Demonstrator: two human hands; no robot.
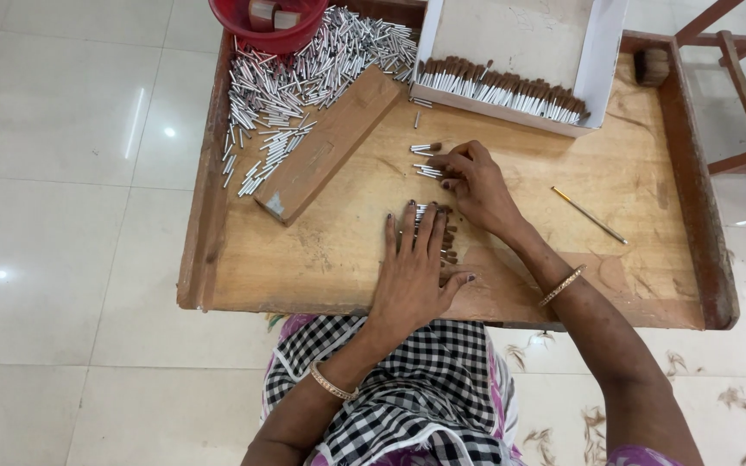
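The left hand (414, 263) lies flat on little brushes (447, 244). The right hand (474, 183), just above, pinches more brushes (427, 171) lying sideways.

bare board (615, 164) right of the hands, wooden block (328, 142) and tube heap (304, 78) crowding left

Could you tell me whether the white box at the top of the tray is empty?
No, the white box holds a row of brown-tipped silver tubes lined along its near edge.
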